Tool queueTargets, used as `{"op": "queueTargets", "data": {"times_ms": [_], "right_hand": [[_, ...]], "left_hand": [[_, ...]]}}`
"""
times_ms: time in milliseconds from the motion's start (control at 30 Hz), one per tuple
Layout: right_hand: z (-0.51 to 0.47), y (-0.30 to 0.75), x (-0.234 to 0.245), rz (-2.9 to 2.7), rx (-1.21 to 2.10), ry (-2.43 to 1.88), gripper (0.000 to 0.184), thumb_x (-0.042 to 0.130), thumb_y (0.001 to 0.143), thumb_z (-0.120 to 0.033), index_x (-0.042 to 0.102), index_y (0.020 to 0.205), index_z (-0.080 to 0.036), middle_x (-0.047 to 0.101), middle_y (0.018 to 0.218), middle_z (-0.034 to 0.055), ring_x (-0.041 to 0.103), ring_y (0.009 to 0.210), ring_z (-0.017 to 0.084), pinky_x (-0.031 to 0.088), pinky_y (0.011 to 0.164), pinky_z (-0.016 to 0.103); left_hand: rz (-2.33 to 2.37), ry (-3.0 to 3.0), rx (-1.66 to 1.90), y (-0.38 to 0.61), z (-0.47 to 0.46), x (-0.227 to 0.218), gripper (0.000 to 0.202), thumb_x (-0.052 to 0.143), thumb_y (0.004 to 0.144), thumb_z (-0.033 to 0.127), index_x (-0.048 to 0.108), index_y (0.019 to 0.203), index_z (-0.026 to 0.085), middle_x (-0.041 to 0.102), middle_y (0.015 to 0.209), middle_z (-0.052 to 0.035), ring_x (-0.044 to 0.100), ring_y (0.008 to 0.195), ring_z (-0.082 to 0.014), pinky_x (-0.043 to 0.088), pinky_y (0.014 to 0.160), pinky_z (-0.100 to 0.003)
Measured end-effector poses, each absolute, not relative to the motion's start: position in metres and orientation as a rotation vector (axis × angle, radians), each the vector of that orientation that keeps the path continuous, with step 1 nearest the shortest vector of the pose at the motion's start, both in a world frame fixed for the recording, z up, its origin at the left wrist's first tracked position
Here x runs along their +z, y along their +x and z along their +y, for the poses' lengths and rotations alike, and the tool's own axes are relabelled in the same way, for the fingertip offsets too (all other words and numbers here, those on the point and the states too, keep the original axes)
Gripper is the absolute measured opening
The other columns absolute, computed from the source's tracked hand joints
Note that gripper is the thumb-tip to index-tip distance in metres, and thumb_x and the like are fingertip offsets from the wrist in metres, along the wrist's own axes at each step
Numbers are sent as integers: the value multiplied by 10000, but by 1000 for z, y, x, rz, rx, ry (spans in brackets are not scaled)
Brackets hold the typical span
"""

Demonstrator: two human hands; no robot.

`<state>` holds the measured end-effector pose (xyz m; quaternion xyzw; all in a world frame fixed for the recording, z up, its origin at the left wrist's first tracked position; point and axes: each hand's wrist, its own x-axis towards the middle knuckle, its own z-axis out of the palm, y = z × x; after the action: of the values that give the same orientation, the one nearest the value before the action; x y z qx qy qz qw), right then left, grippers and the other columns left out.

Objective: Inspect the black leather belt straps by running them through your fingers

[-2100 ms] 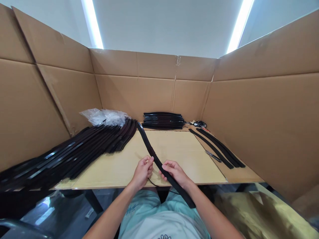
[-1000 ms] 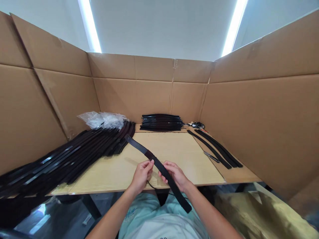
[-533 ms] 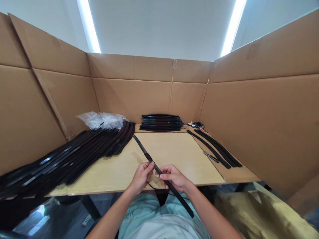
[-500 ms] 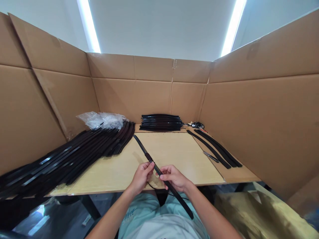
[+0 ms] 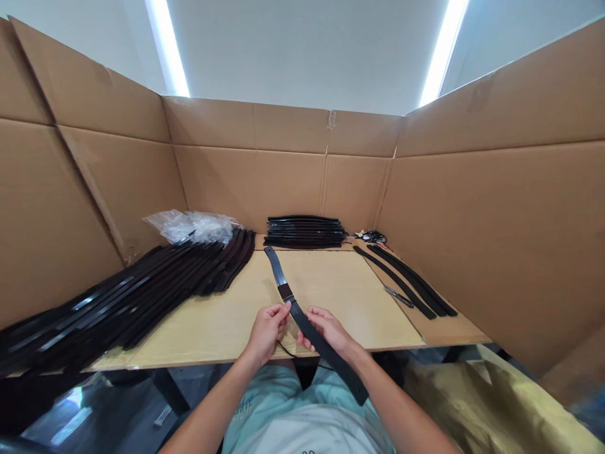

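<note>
A long, curved, flat black strip [image 5: 326,350] slants from the middle of the table toward my lap, with a small hole at each end. A dark brown band [image 5: 285,291] wraps it above its middle, with thin dark turns just below the band. My left hand [image 5: 269,328] pinches the strip's left edge by those turns, thumb and forefinger together. My right hand [image 5: 331,328] grips the right side lower down, its fingers partly hidden behind the strip. A thin black cord [image 5: 287,350] hangs below my left hand; its upper end is hidden.
Many similar black strips [image 5: 155,290] lie fanned at left, beside clear plastic bags [image 5: 193,226]. A stack of strips [image 5: 305,232] stands at the back. Several strips [image 5: 411,280], a utility knife [image 5: 399,296] and tangled cords [image 5: 373,237] lie at right. Cardboard walls [image 5: 246,176] enclose the table.
The strip has rolled in my hands, so its broad flat face now shows instead of its narrow edge. Its far end has shifted slightly right. Both hands stay in nearly the same place.
</note>
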<state>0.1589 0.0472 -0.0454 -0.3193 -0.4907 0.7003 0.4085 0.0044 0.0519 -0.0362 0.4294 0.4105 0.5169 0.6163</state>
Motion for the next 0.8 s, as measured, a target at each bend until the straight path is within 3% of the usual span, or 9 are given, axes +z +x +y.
{"op": "queueTargets", "data": {"times_ms": [167, 333, 533, 667, 800], "right_hand": [[49, 160, -43, -1146, 1780, -799, 391, 712, 615, -428, 430, 769, -206, 683, 587, 15, 571, 454, 118, 391, 457, 209], [51, 162, -43, -1156, 1758, -806, 410, 757, 592, -422, 457, 759, -199, 681, 623, 10, 575, 494, 112, 398, 495, 213], [49, 162, -45, -1184, 1764, -731, 395, 799, 595, -322, 608, 888, -139, 612, 557, -42, 503, 459, 61, 362, 481, 184], [47, 162, -44, -1159, 1809, -741, 339, 816, 582, -269, 637, 816, -101, 573, 536, -56, 460, 433, 30, 334, 447, 163], [43, 161, -43, -1137, 1808, -740, 382, 831, 552, -230, 554, 802, -145, 623, 588, -49, 543, 471, 56, 405, 486, 168]], "left_hand": [[1093, 1116, 1277, 6, 54, -41, 546, 660, 567, 670, 412, 505, 188, 250, 422, 104, 173, 373, -46, 100, 374, -210], [1194, 1299, 1338, 7, 53, -42, 506, 589, 665, 651, 464, 513, 184, 304, 430, 77, 243, 410, -86, 164, 399, -229], [1100, 1377, 1339, 11, 48, -34, 436, 673, 616, 571, 532, 526, 169, 472, 513, 25, 394, 520, -128, 305, 499, -233], [1084, 1338, 1294, 11, 46, -32, 434, 667, 626, 576, 562, 556, 161, 442, 487, 36, 353, 489, -118, 250, 461, -231], [1037, 1259, 1251, 9, 47, -35, 485, 670, 609, 612, 470, 522, 179, 303, 439, 87, 222, 425, -77, 159, 421, -223]]}}
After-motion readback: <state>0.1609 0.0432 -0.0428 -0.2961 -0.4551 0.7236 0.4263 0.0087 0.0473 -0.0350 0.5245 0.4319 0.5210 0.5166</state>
